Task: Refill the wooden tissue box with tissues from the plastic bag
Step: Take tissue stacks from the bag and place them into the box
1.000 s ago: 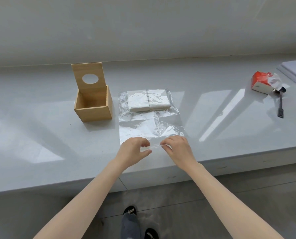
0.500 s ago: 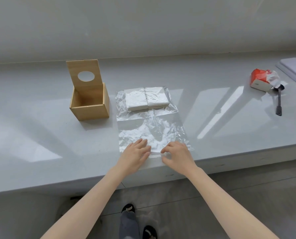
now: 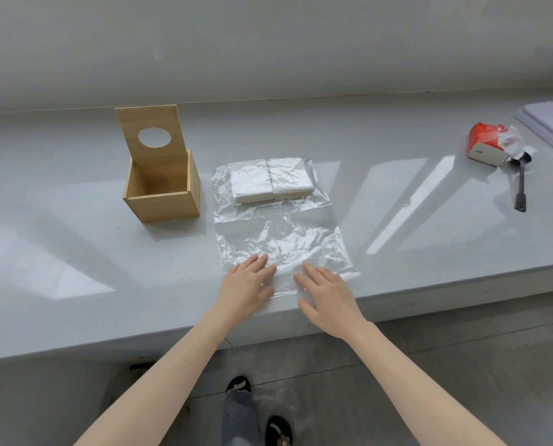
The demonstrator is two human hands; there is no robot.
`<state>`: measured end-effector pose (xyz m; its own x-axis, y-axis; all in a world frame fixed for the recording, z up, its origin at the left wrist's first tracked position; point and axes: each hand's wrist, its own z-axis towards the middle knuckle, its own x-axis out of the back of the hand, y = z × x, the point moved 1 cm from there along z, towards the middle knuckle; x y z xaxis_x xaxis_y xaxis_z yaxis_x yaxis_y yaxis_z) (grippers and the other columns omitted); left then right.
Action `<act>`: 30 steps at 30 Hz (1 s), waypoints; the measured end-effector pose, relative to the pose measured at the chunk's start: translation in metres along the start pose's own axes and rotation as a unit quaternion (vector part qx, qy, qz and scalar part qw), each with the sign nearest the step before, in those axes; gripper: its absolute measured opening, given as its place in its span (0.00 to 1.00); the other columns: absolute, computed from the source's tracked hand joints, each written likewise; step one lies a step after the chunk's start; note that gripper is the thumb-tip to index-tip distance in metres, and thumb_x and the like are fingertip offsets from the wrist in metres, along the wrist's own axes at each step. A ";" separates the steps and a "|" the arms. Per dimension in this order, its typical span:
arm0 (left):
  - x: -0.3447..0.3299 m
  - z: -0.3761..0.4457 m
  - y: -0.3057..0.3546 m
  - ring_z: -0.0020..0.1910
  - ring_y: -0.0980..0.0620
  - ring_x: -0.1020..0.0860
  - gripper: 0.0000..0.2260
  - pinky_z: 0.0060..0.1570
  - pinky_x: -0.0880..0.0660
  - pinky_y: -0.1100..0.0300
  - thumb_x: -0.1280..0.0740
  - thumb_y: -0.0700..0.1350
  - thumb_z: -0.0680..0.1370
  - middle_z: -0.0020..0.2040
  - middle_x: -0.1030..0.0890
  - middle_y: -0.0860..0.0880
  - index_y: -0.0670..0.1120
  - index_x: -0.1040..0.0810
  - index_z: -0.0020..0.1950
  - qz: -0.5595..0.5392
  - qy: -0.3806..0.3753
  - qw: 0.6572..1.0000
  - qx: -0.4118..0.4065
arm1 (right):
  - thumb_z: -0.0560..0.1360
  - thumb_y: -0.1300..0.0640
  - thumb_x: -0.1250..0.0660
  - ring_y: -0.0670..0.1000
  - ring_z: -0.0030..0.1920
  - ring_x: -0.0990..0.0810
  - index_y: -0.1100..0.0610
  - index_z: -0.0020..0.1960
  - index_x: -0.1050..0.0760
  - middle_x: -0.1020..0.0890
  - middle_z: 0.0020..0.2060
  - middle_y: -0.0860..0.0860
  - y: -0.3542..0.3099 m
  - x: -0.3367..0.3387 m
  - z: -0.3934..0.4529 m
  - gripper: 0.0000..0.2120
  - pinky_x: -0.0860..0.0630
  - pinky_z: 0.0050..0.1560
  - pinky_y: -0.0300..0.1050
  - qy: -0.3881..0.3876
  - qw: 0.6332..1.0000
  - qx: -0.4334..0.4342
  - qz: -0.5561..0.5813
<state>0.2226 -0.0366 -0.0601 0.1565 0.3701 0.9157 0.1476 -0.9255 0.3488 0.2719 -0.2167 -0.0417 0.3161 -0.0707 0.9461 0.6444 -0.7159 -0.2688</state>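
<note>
The wooden tissue box (image 3: 162, 196) stands on the grey counter with its lid raised upright; the lid has a round hole, and the box looks bare inside. To its right a clear plastic bag (image 3: 281, 233) lies flat, with two white tissue stacks (image 3: 270, 179) side by side in its far end. My left hand (image 3: 247, 286) and my right hand (image 3: 325, 292) rest palm down, fingers spread, on the bag's near end by the counter edge. Neither hand grips anything.
At the far right sit a red and white tissue pack (image 3: 491, 148), a black-handled utensil (image 3: 521, 185) and a white kitchen scale (image 3: 552, 123). The counter's front edge (image 3: 429, 292) runs just under my hands. A wall rises behind the counter.
My hands were pinching the bag's near edge a second ago; they have let go and now lie flat on the plastic with fingers spread.
</note>
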 end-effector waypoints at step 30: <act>0.071 0.020 0.009 0.41 0.53 0.18 0.12 0.39 0.22 0.64 0.39 0.49 0.74 0.45 0.15 0.57 0.51 0.16 0.46 -0.118 0.232 0.952 -0.163 | 0.81 0.58 0.44 0.56 0.68 0.30 0.59 0.75 0.43 0.29 0.67 0.58 -0.043 0.020 0.109 0.24 0.31 0.64 0.42 0.016 0.731 -0.240 0.638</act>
<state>0.2542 -0.0175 0.0043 -0.3037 0.5649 0.7672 -0.1972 -0.8251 0.5295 0.3262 -0.1115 -0.0307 0.4243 -0.9054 -0.0145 -0.4828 -0.2126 -0.8495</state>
